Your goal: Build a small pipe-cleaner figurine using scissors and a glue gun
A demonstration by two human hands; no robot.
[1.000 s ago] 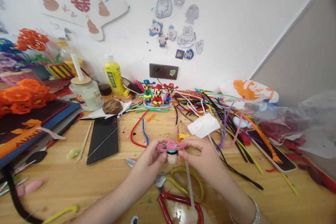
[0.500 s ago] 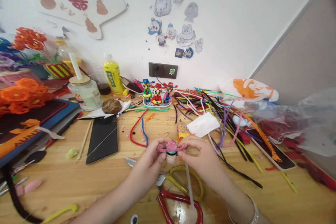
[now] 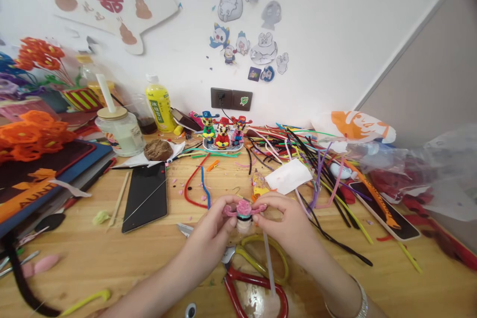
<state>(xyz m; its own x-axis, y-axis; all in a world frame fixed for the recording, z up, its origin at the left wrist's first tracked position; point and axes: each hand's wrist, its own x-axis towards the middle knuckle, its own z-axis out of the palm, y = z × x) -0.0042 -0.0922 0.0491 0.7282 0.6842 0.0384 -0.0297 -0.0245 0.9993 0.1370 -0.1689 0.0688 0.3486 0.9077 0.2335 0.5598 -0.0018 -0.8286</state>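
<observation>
Between my two hands is a small pipe-cleaner figure head (image 3: pixel 244 218), cream below a black and teal band, with a pink hat on top. The fingers of my left hand (image 3: pixel 217 221) pinch the hat's left side piece. On the other side, my right hand (image 3: pixel 278 218) grips the right side piece between thumb and fingers. Below my hands lie scissors (image 3: pixel 257 278) with one red and one yellow handle. A whitish translucent stick (image 3: pixel 269 263) runs over the handles, its upper end close under my right hand. A googly eye (image 3: pixel 191 310) lies near the front edge.
Three finished-looking figurines (image 3: pixel 222 134) stand on a small tray at the back. Pipe cleaners (image 3: pixel 298 146) are heaped at the back right beside a white paper (image 3: pixel 288 177). A black phone (image 3: pixel 145 198) lies left, a jar (image 3: pixel 119 131) and a yellow bottle (image 3: pixel 160 104) behind it.
</observation>
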